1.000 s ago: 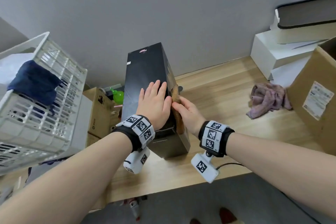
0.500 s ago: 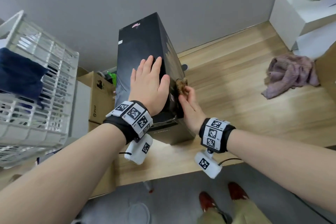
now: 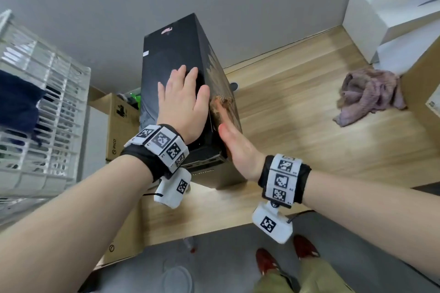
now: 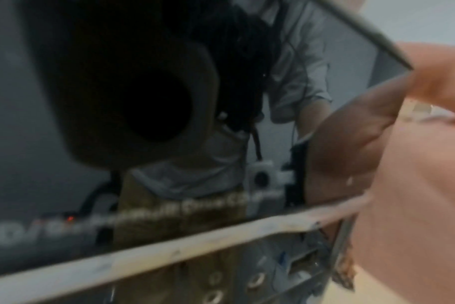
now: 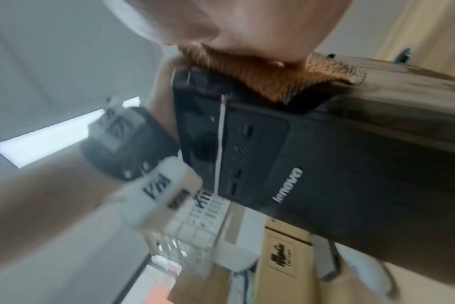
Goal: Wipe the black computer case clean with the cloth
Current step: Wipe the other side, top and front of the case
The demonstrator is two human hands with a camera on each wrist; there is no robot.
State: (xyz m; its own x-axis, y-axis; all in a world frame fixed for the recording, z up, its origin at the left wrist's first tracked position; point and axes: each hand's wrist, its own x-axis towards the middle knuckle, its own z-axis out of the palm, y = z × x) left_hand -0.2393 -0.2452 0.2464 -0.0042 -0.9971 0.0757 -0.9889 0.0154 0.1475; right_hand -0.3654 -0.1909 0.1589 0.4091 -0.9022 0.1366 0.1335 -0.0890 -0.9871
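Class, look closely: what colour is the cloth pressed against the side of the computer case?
Orange-brown cloth, seen best in the right wrist view, under the right hand.

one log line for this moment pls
left hand flat atop black computer case | right hand presses brown cloth on side | wiping

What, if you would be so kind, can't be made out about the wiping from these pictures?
- Right hand fingers, head view: hidden against the computer case side, so their pose is unclear.
- Brown cloth, right wrist view: mostly covered by the hand; its full extent is unknown.
- Case lettering, left wrist view: blurred, unreadable.
- Case's far side: not shown in any view.
- Left hand lies flat on top.
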